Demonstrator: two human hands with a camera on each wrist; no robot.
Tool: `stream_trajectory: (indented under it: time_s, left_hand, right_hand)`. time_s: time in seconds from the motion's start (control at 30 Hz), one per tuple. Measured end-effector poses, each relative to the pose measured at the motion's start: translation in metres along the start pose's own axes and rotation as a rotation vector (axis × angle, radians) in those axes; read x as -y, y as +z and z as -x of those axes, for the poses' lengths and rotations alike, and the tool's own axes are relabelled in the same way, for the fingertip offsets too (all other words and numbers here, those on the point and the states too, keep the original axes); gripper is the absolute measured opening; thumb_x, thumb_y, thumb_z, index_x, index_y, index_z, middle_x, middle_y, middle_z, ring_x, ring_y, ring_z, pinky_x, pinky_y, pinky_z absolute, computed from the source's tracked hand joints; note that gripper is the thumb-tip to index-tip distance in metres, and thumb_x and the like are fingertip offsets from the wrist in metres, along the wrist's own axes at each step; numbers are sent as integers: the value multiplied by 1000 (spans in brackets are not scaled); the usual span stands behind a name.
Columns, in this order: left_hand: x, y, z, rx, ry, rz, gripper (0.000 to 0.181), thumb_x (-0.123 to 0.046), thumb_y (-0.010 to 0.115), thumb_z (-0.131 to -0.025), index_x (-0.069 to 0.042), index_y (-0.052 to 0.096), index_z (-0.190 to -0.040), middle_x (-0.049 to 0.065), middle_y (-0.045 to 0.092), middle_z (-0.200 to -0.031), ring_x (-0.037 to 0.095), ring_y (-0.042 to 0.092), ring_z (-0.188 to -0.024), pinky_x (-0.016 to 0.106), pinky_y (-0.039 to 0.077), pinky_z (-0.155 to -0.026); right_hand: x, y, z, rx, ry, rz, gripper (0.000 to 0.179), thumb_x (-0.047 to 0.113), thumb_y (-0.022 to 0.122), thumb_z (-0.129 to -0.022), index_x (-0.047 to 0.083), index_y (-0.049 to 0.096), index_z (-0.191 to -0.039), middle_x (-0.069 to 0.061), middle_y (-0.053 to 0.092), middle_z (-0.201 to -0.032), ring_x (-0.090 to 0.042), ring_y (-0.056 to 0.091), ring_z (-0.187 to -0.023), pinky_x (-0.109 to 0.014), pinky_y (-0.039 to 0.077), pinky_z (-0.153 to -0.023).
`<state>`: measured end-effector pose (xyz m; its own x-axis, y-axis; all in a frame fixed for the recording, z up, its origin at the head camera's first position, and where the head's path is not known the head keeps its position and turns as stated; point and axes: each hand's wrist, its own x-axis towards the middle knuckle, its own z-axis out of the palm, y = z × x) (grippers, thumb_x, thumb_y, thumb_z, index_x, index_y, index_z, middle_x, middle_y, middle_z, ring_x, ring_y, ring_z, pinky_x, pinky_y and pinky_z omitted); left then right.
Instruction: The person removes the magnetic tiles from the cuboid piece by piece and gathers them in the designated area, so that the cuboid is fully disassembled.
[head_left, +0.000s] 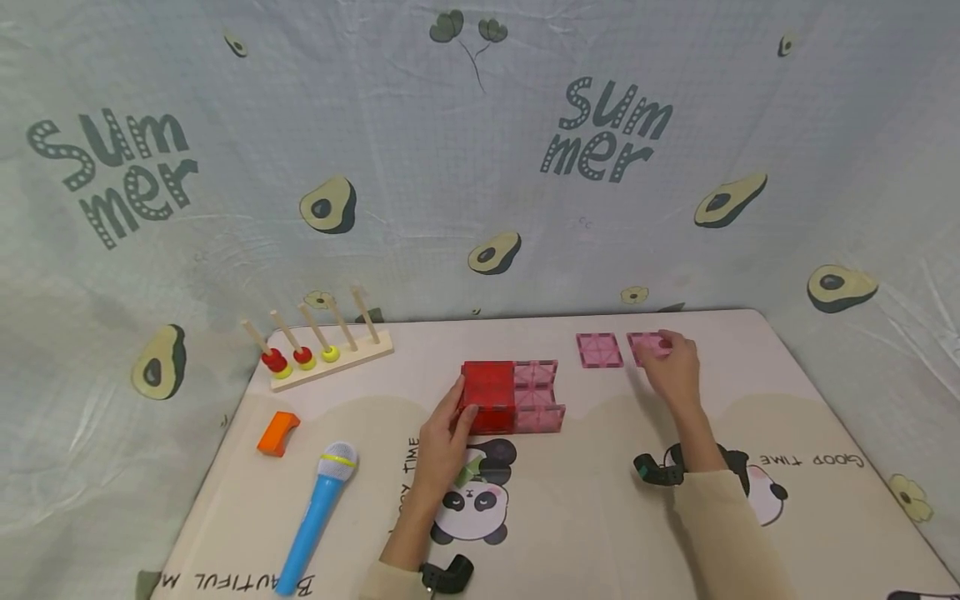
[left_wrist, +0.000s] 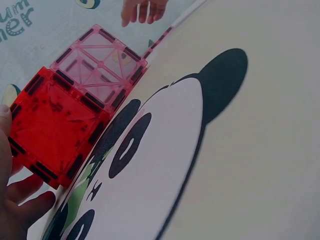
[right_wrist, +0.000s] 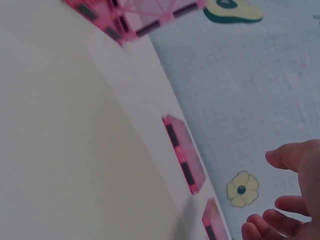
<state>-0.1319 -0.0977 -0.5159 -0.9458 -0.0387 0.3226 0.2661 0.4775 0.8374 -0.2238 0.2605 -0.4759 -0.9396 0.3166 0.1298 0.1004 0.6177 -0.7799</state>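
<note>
Red magnetic tiles form a box [head_left: 488,385] near the middle of the table, joined on its right to pink magnetic tiles [head_left: 535,396], some standing and some flat. My left hand [head_left: 442,437] holds the red box at its left side, fingers along the side and thumb at the front lower corner. In the left wrist view, fingers wrap the edge of the red box [left_wrist: 57,127]. Further right, my right hand [head_left: 672,371] hovers over a loose pink tile [head_left: 643,343], partly covering it. The right wrist view shows that hand [right_wrist: 295,200] with thumb and fingers apart, nothing between them.
Another loose pink tile [head_left: 599,351] lies between the structure and my right hand. On the left stand a wooden peg rack [head_left: 337,362] with red and yellow beads, an orange block [head_left: 278,433] and a blue toy microphone [head_left: 318,508]. A patterned cloth [head_left: 420,167] hangs behind the table.
</note>
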Motion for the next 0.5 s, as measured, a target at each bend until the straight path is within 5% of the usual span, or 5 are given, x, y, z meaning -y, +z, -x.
stream_trajectory:
  time_s: [0.2,0.5]
  left_hand:
    - [0,0,0,3,-8,0,60,-38,59,-100,-27,38,-155,0,49,-154,24,51,-140,40,49,-106]
    - [0,0,0,9,-18,5,60,-39,58,-100,-27,37,-156,0,49,-155,23,51,-140,39,49,-106]
  right_hand:
    - [10,6,17,49,-96,-4,60,33,64,-97,-5,48,-141,-26,53,-127,-37,58,-107,-38,51,-86]
    - [23,19,46,141,-176,-59,55,29,63,-99,-3,48,-141,-23,56,-131,-38,61,-114,-54,54,-99]
